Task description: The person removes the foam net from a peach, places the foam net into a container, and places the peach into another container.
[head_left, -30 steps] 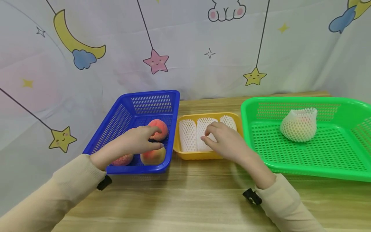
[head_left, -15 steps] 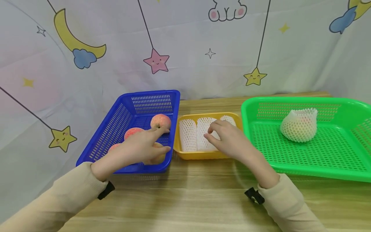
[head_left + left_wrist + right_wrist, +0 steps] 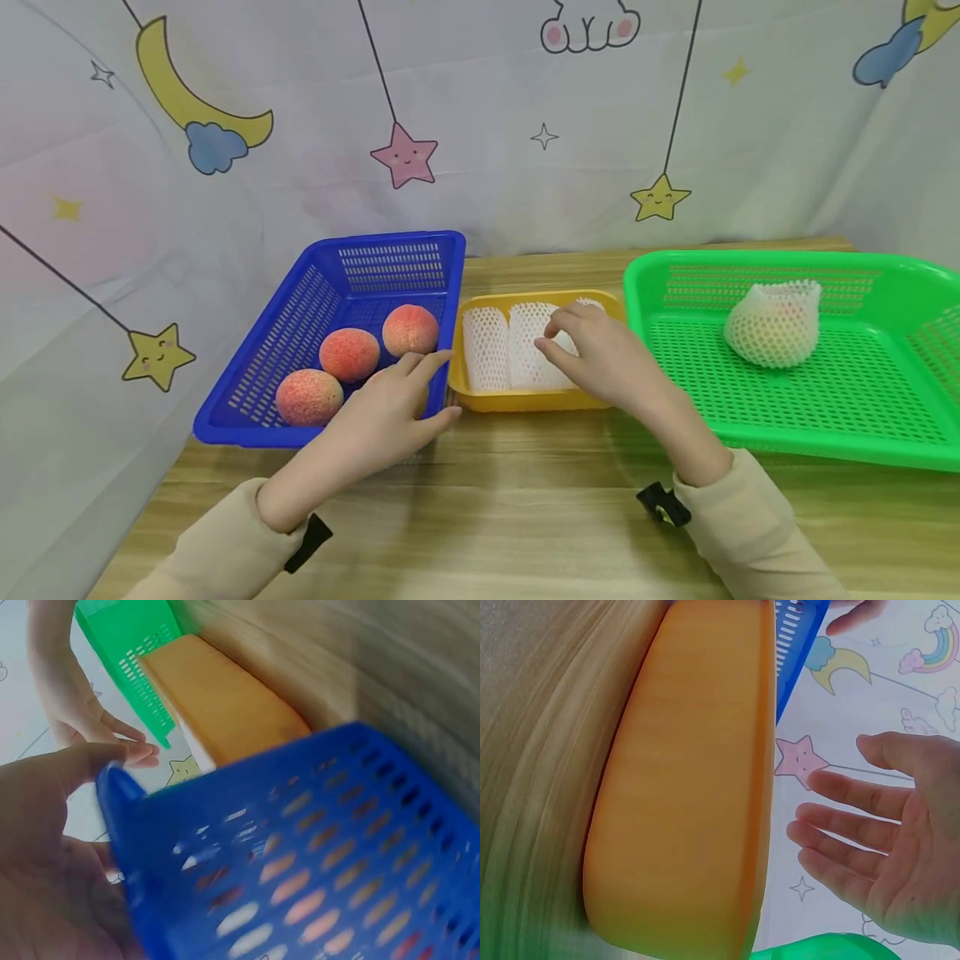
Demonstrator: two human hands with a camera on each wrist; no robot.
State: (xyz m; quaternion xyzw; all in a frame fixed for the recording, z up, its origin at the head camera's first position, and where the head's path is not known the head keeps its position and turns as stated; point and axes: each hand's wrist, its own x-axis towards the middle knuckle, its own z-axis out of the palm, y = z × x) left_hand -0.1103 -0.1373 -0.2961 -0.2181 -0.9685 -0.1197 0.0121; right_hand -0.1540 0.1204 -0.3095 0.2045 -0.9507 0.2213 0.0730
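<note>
My left hand point(image 3: 382, 421) is over the near right corner of a blue basket point(image 3: 393, 268), its thumb and fingers spread loosely. In the left wrist view it is right at the basket's rim, thumb overlapping it. Three fuzzy red-yellow peaches show in the basket: a front one point(image 3: 309, 397), a middle one point(image 3: 349, 354) and a far one point(image 3: 410, 330). The hand covers the basket's near right part. My right hand point(image 3: 607, 358) hovers with relaxed fingers above a yellow tray point(image 3: 517, 402) of white foam net sleeves point(image 3: 486, 350); the right wrist view shows nothing in it.
On the right stands a green basket point(image 3: 810, 446) with one fruit in a foam net point(image 3: 776, 325). The yellow tray sits between the two baskets on a wooden table point(image 3: 525, 500). A printed cloth point(image 3: 495, 208) hangs behind.
My left hand has drawn back from over the peaches toward the basket's near right corner, uncovering three of them. The right hand has shifted slightly right and stays above the yellow tray.
</note>
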